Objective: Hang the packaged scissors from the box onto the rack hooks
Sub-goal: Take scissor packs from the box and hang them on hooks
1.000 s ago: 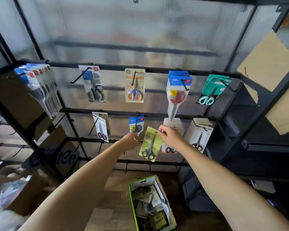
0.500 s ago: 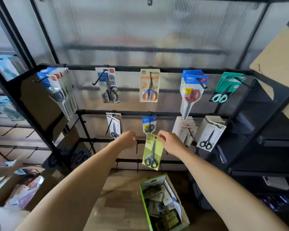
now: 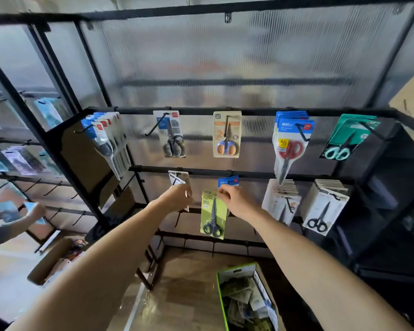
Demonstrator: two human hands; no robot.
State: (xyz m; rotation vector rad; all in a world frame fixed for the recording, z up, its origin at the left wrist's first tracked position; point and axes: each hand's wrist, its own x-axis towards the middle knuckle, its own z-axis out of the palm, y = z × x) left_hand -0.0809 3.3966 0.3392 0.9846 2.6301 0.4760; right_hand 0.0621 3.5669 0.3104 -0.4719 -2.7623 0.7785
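Note:
My right hand [image 3: 234,199] pinches the top edge of a green packaged pair of scissors [image 3: 212,215], which hangs upright in front of the black rack's [image 3: 225,111] lower bars, just below a blue package [image 3: 228,180]. My left hand [image 3: 177,198] is curled a little to its left, overlapping the lower part of a white scissors package [image 3: 178,179]; what it holds is hidden. The green-rimmed box [image 3: 219,297] with several more packages stands on the floor below my right arm.
Other scissors packages fill the hooks: grey [image 3: 172,134], orange [image 3: 226,134], red [image 3: 290,144], teal [image 3: 347,137] and two stacks at the lower right [image 3: 324,206]. Bare hooks [image 3: 177,220] stick out below. A person's hands [image 3: 37,210] work at the left rack above a cardboard box [image 3: 48,263].
The green package went from tilted to hanging straight and sits closer to the rack. My left hand moved up over the white package. The view tilted upward.

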